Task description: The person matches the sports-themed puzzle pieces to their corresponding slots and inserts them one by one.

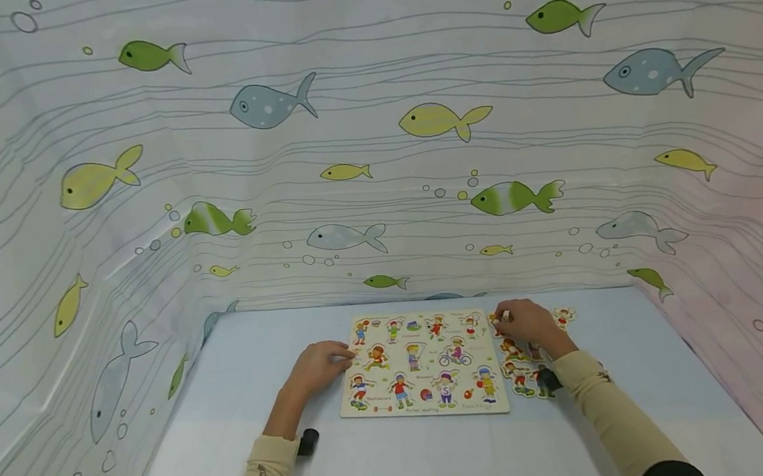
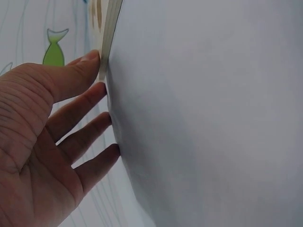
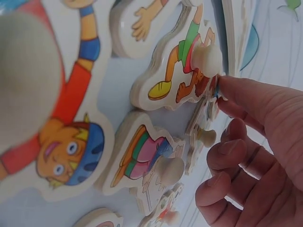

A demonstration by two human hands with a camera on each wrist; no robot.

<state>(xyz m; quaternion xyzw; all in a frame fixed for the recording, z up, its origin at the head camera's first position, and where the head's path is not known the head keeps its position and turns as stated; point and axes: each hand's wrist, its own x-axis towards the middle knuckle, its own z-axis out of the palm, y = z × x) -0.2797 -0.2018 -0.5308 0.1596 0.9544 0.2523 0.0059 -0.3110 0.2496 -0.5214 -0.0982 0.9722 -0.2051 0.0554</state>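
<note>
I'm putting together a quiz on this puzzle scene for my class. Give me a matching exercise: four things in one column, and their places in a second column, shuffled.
Things:
1. left hand
2. right hand
3. puzzle board
4. loose puzzle pieces

Places:
A. lying on the table right of the board
B. fingertips against the board's left edge
C. flat on the table between the two hands
D. over the pieces, at the board's upper right corner

Pairs: 1-B, 2-D, 3-C, 4-A
</note>
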